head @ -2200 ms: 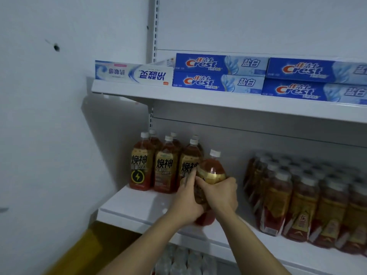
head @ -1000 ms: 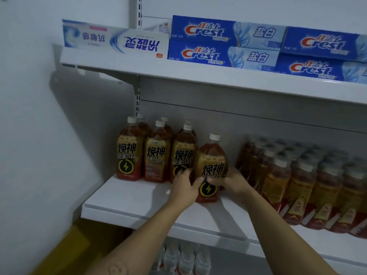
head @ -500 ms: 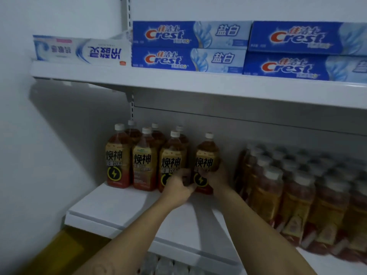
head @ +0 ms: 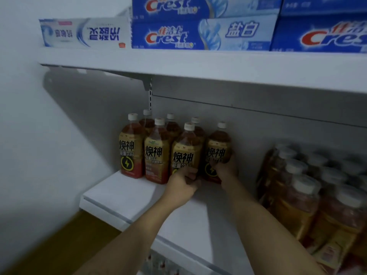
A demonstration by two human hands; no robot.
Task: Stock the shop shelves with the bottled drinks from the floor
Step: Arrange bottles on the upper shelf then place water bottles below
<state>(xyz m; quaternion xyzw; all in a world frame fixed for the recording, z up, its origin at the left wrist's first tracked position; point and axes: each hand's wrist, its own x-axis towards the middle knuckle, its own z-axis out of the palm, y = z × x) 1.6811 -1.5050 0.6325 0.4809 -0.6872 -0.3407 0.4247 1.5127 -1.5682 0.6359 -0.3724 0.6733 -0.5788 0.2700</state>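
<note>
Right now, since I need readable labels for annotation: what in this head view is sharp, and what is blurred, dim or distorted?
Head view: dim overall; the yellow-label bottles read sharply, the held bottle too; the wrapped pack at right is smeared; the upper shelf casts a soft shadow beneath.

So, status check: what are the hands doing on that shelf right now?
Right hand grips end bottle, upright on shelf. Left hand curled at base of next bottle, grip unclear. Wrapped pack stands apart on right, not blocking.

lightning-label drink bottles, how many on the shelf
7 bottles: three in front, three behind them, one at the right end gripped by the right hand. More may be hidden.
</note>
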